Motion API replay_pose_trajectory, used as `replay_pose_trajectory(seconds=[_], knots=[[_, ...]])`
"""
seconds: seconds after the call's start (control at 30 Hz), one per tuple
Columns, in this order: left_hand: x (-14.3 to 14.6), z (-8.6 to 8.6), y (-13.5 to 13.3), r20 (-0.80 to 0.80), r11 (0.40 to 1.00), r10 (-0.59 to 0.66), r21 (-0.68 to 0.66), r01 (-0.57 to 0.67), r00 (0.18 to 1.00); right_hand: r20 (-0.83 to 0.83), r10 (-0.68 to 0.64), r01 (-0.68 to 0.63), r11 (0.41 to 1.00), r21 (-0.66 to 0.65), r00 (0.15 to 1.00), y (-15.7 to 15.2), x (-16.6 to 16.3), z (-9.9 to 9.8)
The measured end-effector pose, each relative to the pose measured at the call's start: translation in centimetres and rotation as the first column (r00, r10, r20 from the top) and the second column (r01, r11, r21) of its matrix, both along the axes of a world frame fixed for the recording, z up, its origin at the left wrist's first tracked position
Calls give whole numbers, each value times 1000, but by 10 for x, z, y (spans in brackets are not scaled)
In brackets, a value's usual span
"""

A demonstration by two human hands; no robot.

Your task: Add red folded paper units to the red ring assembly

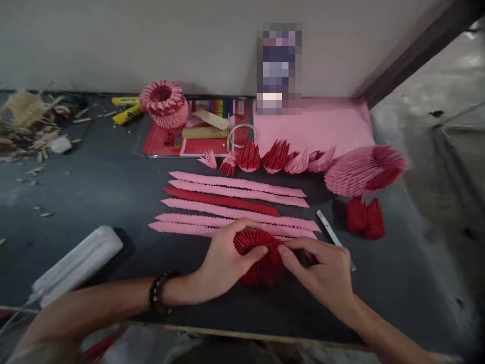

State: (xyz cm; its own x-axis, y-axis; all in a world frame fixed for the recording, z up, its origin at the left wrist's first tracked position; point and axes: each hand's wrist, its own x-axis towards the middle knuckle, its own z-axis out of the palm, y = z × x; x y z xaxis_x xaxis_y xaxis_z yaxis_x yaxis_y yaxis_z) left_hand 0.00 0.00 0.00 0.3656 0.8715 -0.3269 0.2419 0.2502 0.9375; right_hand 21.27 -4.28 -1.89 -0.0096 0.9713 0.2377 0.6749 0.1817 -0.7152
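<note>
Between my hands is a round red folded-paper piece (261, 268) made of many thin pleats. My left hand (227, 258) grips it from the left, with the thumb laid over its middle. Thumb and fingertips of my right hand (322, 263) pinch its right edge; whether a small loose piece is between them I cannot tell. Just beyond lie several pink folded-paper strips (242, 184) and one red strip (223, 200) in near-parallel rows. A white pen-like tool (329, 227) lies partly under my right hand.
Red and pink paper clusters (276, 155) line up behind the strips, beside a large pink-and-red paper form (364, 171). A pink-and-white paper vase (165, 103) stands at the back. Two red bundles (366, 217) sit right; a white power strip (79, 265) lies left, wood scraps (34, 126) far left.
</note>
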Motion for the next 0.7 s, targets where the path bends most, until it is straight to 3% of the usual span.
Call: replay_pose_trajectory(seconds=[0.23, 0.47, 0.53, 0.63, 0.7], knots=[[2, 1, -4, 11, 1000, -28, 14, 28, 1000, -70, -51, 40, 987, -152, 996, -2, -3, -1], [3, 5, -3, 51, 999, -26, -25, 27, 998, -246, -43, -33, 955, -294, 968, -1, 3, -2], [3, 7, 1, 54, 1000, -9, -29, 10, 999, -383, -65, -53, 956, -288, 921, -1, 8, -4], [2, 8, 4, 80, 997, 15, -75, -9, 997, -614, -98, -63, 970, -235, 783, 3, 12, -12], [1, 6, 3, 90, 993, 29, -120, -18, 996, -667, -113, -40, 977, -210, 736, 7, 14, -19]])
